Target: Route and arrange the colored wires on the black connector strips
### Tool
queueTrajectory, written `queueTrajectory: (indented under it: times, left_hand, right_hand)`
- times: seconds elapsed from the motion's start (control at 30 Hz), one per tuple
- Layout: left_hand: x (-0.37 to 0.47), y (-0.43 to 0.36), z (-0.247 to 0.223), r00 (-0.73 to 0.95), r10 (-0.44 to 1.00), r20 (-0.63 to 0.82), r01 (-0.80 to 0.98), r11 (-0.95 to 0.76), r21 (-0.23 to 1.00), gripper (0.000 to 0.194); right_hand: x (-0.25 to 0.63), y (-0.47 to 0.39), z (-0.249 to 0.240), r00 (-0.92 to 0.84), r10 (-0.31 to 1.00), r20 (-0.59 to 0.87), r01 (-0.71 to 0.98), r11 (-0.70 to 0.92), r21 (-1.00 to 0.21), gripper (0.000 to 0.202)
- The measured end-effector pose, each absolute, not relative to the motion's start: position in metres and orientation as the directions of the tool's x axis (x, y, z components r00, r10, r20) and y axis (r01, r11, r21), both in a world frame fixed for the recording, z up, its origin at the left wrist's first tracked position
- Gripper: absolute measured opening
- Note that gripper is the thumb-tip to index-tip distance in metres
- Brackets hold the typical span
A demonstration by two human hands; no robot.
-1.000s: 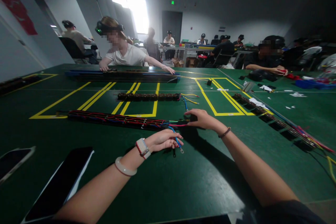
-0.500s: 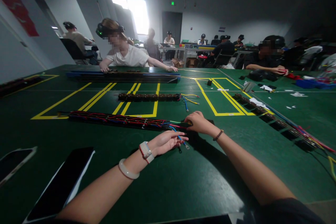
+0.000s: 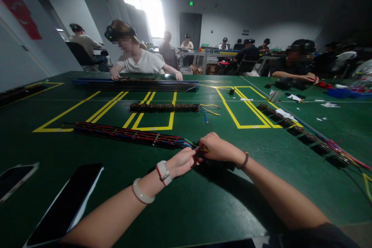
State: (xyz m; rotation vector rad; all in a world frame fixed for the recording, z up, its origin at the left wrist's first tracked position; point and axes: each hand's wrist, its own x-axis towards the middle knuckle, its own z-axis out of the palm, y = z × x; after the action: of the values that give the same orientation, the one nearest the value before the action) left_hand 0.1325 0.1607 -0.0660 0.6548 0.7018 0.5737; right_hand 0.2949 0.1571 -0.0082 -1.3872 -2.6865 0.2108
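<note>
Left hand (image 3: 183,162) and right hand (image 3: 215,148) meeting at one end of a long black strip (image 3: 124,135).
Strip is lying on the green bench (image 3: 174,213), coloured wires (image 3: 189,142) trailing from its right end; right fingers are curling tightly round them, left palm is facing up just beside, fingertips partly hidden, so cannot tell whether they are pinching anything.

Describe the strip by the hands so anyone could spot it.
On the green table, find the yellow outlines. Along their near edge lies a long black strip, right end by the hands. Unlike the shorter strip beyond, it has red wires along it.
</note>
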Motion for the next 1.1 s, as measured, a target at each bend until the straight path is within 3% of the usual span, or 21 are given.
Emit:
queueTrajectory:
  times: [0.27,0.37,0.5,0.63,0.73,0.9,1.1]
  left_hand:
    - [0.129,0.160,-0.065,0.674,0.648,-0.354,-0.197,0.620,0.759,0.012]
    - [0.126,0.162,-0.069,0.714,0.617,-0.332,-0.204,0.637,0.744,0.016]
    - [0.124,0.165,-0.070,0.723,0.593,-0.354,-0.213,0.679,0.703,0.017]
    - [0.125,0.164,-0.066,0.735,0.563,-0.379,-0.219,0.725,0.653,0.015]
    - [0.127,0.161,-0.064,0.694,0.613,-0.377,-0.223,0.681,0.697,0.017]
    - [0.130,0.157,-0.065,0.633,0.703,-0.324,-0.235,0.573,0.785,0.019]
    - [0.128,0.160,-0.064,0.669,0.667,-0.327,-0.240,0.611,0.754,0.010]
  right_hand:
    - [0.307,0.164,0.003,-0.608,0.794,0.014,0.764,0.590,-0.260,0.031]
    - [0.314,0.171,0.004,-0.614,0.789,0.004,0.759,0.591,-0.273,0.028]
    - [0.322,0.183,-0.004,-0.551,0.831,0.073,0.805,0.553,-0.215,0.015]
    - [0.324,0.192,-0.020,-0.445,0.861,0.247,0.872,0.479,-0.099,0.018]
    - [0.321,0.195,-0.031,-0.389,0.859,0.333,0.909,0.416,-0.012,0.019]
    - [0.315,0.203,-0.049,-0.376,0.841,0.389,0.924,0.370,0.094,0.019]
    - [0.319,0.206,-0.062,-0.428,0.802,0.417,0.903,0.399,0.159,0.020]
